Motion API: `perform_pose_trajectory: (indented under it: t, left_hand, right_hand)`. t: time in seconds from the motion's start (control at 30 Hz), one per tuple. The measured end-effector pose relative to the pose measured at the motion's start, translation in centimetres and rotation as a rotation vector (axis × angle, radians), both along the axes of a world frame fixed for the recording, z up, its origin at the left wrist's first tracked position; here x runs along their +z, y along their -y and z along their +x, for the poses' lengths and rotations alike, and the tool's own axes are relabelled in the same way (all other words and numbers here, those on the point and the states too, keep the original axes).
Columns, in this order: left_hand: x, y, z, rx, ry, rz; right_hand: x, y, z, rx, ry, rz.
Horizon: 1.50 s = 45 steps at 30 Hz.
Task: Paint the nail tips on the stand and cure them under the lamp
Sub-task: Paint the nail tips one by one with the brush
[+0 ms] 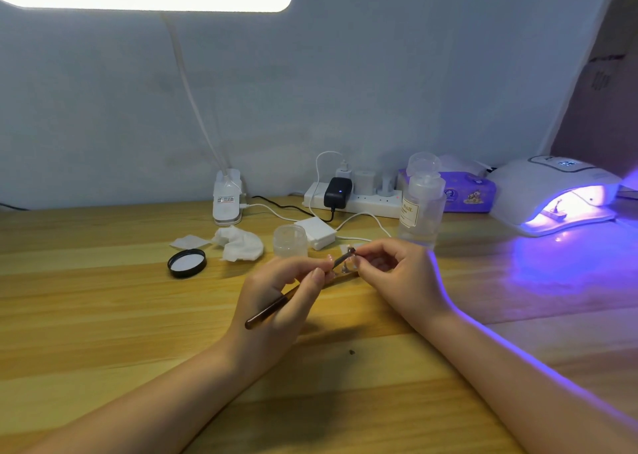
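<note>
The left hand pinches a brush, its tip at the nail tip pinched by the right hand. One stand already sits in the glowing lamp, so painting seems partway through.

Table smooth wood; bottle clear plastic, probably.

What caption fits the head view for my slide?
Left hand brushes a nail tip held by the right hand, while the curing lamp glows violet.
</note>
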<state>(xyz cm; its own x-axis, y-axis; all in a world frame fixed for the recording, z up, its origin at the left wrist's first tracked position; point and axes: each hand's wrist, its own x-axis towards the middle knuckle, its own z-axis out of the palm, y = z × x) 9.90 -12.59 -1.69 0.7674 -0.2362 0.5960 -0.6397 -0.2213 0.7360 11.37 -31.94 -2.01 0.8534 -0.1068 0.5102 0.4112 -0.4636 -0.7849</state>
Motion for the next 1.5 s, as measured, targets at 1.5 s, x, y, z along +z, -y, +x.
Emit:
perform_pose_trajectory:
  t: [1.5]
  left_hand:
    - [-0.21,-0.04,0.45,0.012,-0.072,-0.084]
  right_hand:
    - [0.52,-0.3,-0.45,0.06,-0.089,0.085]
